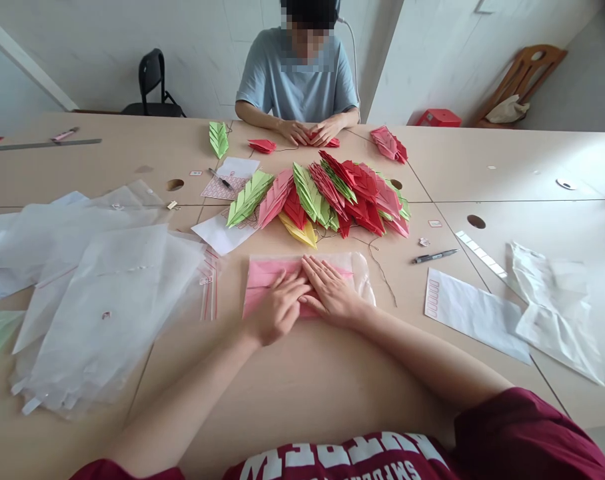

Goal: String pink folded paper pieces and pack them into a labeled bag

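Note:
A clear plastic bag (pixel 363 277) with flat pink paper (pixel 262 272) inside lies on the table in front of me. My right hand (pixel 332 290) rests flat on it, fingers stretched out towards the far left. Beside it, my left hand (pixel 282 307) touches the bag with bent, slightly spread fingers, its fingertips close to the right hand. Just beyond the bag is a pile of folded paper pieces (pixel 367 193) in red, pink and green, with a yellow folded piece (pixel 300 230) at its near edge. A thin dark cord (pixel 382 270) trails from the pile.
Translucent plastic bags (pixel 102 293) are heaped at left. A pen (pixel 435 256), a white paper sheet (pixel 475 313) and a white plastic bag (pixel 552 300) lie at right. Across the table a person (pixel 300 73) handles a red folded piece (pixel 327 140).

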Tool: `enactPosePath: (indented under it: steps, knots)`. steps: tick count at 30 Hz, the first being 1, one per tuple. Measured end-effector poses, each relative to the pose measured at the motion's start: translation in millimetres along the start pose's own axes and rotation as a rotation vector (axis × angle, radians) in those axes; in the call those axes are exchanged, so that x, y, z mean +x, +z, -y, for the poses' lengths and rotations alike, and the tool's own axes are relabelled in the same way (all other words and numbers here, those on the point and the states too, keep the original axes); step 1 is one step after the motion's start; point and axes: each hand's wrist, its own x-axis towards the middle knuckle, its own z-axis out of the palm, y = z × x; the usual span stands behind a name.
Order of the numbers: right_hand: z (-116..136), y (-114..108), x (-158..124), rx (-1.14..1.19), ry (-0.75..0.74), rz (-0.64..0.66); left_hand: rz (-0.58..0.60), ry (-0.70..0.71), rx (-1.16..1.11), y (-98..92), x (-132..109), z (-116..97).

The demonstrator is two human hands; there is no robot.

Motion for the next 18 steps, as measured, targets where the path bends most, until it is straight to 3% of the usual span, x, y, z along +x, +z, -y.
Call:
enactPosePath:
  steps: [2, 5, 10, 18]
  knots:
    - [-4.6, -0.4, -1.2, -0.027, -0.013, 0.017, -0.109, -0.044, -0.101, -5.0, -2.5, 3.6]
    - [-5.2, -1.5, -2.1, -0.053, -0.002, 0.017, -0.214, -0.148, 0.015, -3.0, -1.4, 6.9]
    - [-3.1, 0.2, -1.7, -0.059, -0.003, 0.007, -0.204, -0.318, 0.301, 11.6, 4.1, 14.0]
    - [-3.3, -0.9, -1.8, -0.062, -0.001, 0.014, -0.165, -0.323, 0.424, 12.5, 2.4, 15.7]
